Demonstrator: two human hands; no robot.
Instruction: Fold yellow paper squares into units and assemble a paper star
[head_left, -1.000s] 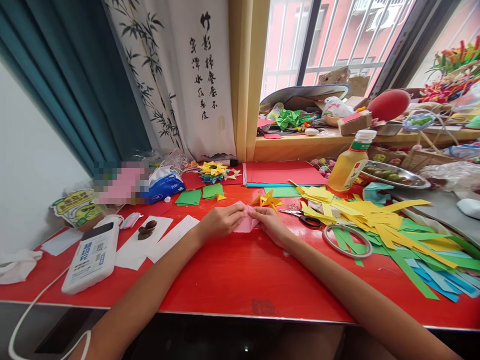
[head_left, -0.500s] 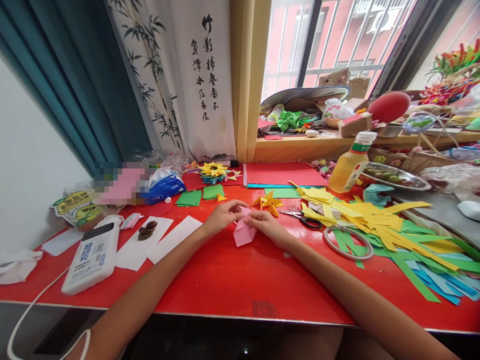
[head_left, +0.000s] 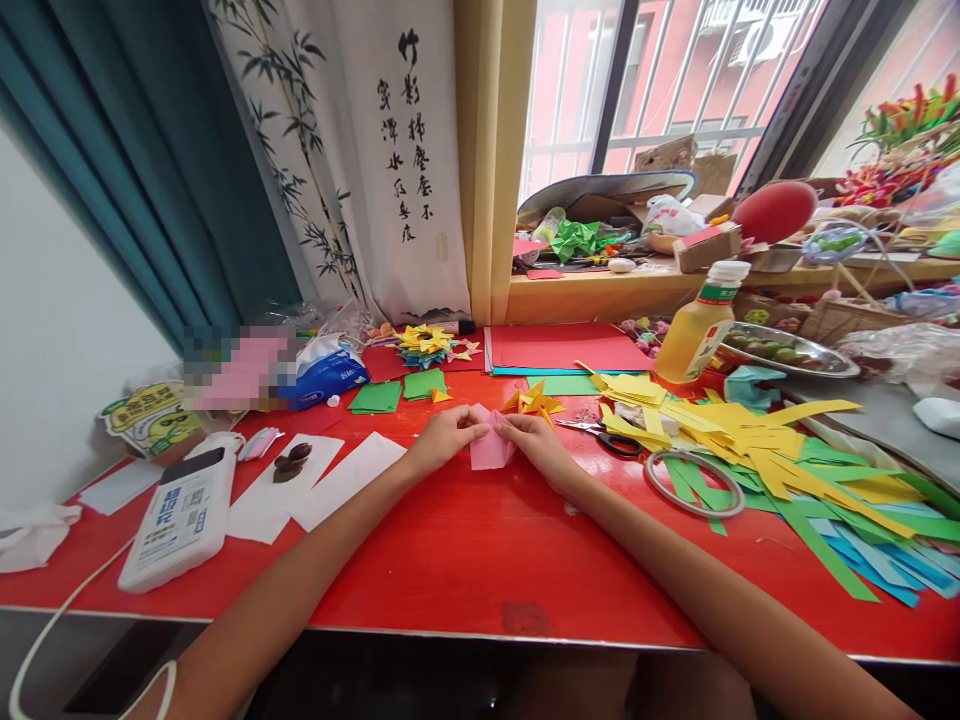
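A folded piece of pink paper (head_left: 489, 452) sits on the red table (head_left: 480, 560), held between both hands. My left hand (head_left: 442, 440) pinches its upper left edge with closed fingers. My right hand (head_left: 536, 445) pinches its upper right edge, fingers also closed. The two hands nearly touch above the paper. Just behind them lies a small folded orange-yellow paper shape (head_left: 534, 402).
Scissors (head_left: 604, 432) and a tape ring (head_left: 694, 482) lie to the right, beside a heap of yellow, green and blue paper strips (head_left: 787, 460). A yellow bottle (head_left: 701, 325), red paper sheets (head_left: 562, 348), green squares (head_left: 397, 392), a white power bank (head_left: 180, 515) and white papers lie around.
The pink paper was lifted and hung lower half a second ago; now it is pressed flatter on the table, with both hands pinching its top edge closer together.
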